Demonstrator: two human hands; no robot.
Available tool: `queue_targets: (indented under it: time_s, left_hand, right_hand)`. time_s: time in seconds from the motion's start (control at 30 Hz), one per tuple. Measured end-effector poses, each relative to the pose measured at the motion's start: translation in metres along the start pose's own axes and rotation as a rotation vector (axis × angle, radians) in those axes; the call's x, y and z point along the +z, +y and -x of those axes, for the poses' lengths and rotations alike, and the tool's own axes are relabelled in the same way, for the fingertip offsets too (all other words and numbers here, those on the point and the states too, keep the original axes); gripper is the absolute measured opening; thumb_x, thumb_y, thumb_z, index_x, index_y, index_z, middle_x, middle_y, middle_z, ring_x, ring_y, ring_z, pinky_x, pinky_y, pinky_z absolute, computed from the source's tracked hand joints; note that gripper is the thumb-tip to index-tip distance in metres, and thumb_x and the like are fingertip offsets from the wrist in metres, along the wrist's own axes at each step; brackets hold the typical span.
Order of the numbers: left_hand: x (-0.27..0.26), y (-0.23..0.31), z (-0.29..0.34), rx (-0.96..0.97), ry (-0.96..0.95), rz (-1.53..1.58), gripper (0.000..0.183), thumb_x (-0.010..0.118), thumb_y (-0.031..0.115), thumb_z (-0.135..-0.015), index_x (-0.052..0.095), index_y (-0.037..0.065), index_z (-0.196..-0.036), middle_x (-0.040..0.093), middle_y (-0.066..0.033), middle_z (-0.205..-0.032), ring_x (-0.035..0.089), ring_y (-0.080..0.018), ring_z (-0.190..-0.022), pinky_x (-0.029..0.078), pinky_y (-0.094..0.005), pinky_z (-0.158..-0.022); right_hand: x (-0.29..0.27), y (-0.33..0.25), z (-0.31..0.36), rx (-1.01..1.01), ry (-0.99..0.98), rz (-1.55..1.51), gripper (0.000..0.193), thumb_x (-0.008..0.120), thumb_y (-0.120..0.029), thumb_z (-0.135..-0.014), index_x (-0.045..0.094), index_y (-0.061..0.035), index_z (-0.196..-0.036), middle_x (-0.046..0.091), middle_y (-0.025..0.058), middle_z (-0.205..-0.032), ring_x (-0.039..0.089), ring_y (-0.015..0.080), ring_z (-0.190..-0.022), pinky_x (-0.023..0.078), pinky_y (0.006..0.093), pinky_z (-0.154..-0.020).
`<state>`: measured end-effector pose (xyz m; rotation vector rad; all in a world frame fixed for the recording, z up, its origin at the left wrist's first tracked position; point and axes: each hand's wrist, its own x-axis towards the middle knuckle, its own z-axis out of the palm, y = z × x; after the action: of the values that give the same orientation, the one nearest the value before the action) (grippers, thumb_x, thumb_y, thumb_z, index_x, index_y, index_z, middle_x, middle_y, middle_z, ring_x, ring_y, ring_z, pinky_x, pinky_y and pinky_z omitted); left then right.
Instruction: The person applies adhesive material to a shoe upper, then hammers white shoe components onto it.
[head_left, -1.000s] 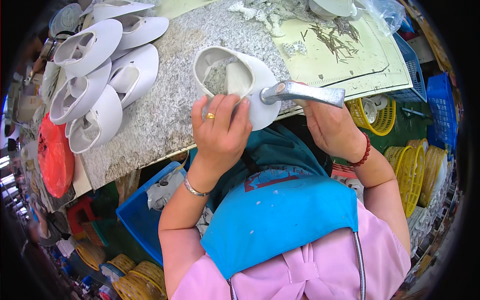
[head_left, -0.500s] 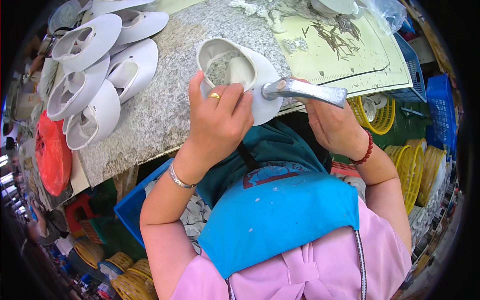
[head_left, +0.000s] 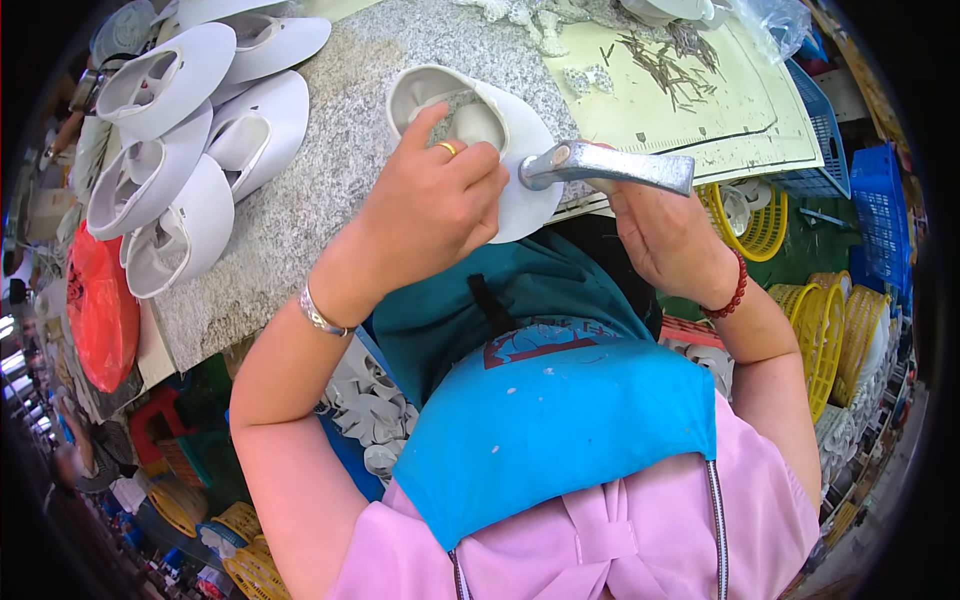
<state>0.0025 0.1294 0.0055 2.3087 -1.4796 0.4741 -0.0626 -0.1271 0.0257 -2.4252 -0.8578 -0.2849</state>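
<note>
A white visor-shaped piece (head_left: 527, 125) with an oval opening lies on the speckled work surface before me. My left hand (head_left: 432, 205) is over its near left side, index finger stretched toward the opening and the other fingers curled. The thumb is hidden, so whether anything small is between those fingers does not show. My right hand (head_left: 665, 230) is closed round the handle of a hammer, whose metal head (head_left: 625, 165) points across to the right. The hammer's left end is right at the piece's brim and seems to touch it.
Several similar white pieces (head_left: 165, 85) overlap on the left of the speckled surface (head_left: 335, 130). Thin brown sticks (head_left: 665, 70) lie scattered on a pale board (head_left: 740, 130) at the far right. A red bag (head_left: 102, 310) hangs at the left edge; yellow baskets (head_left: 822, 340) stand lower right.
My left hand has shifted left and toward me, its index finger now reaching over the opening. The white piece has slid slightly left and away from me. My right hand and the hammer barely moved.
</note>
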Motion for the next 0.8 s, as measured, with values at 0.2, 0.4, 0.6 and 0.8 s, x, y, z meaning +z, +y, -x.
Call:
queue_targets:
  time_s: [0.2,0.4,0.6,0.8]
  left_hand:
    - [-0.001,0.000,0.004,0.023,-0.041,-0.014,0.025,0.069,0.004,-0.067,0.067,0.006,-0.092,0.060,-0.0049,-0.091,0.061,-0.0222,-0.071,0.042,-0.0482,-0.101]
    - [0.008,0.015,0.014,-0.167,0.188,0.016,0.035,0.070,0.002,-0.070,0.070,0.010,-0.104,0.061,-0.0039,-0.091,0.061,-0.0200,-0.072,0.040,-0.0447,-0.100]
    - [0.009,0.016,0.016,-0.162,0.119,-0.027,0.039,0.071,0.002,-0.070,0.070,0.009,-0.108,0.061,-0.0038,-0.092,0.061,-0.0191,-0.080,0.040,-0.0448,-0.099]
    - [0.010,0.017,0.019,-0.121,0.124,-0.078,0.039,0.073,0.005,-0.069,0.070,0.005,-0.107,0.060,-0.0053,-0.097,0.060,-0.0215,-0.079,0.044,-0.0465,-0.097]
  right_hand:
    - [-0.003,-0.004,0.005,0.101,-0.123,-0.014,0.039,0.047,0.005,-0.090,0.051,0.0048,-0.129,0.059,0.0231,-0.114,0.058,0.0420,-0.102,0.047,0.0440,-0.090]
    - [0.000,-0.004,0.008,0.097,-0.099,-0.017,0.037,0.047,0.007,-0.090,0.052,0.0051,-0.127,0.060,0.0225,-0.111,0.058,0.0416,-0.099,0.047,0.0440,-0.087]
    - [0.008,0.001,0.006,0.033,0.049,-0.020,0.041,0.053,0.004,-0.084,0.055,0.0007,-0.124,0.061,0.0189,-0.089,0.060,0.0379,-0.076,0.049,0.0439,-0.066]
    - [0.006,-0.001,0.002,0.035,0.037,0.001,0.042,0.053,0.004,-0.083,0.053,0.0002,-0.125,0.060,0.0184,-0.088,0.061,0.0367,-0.077,0.050,0.0435,-0.065]
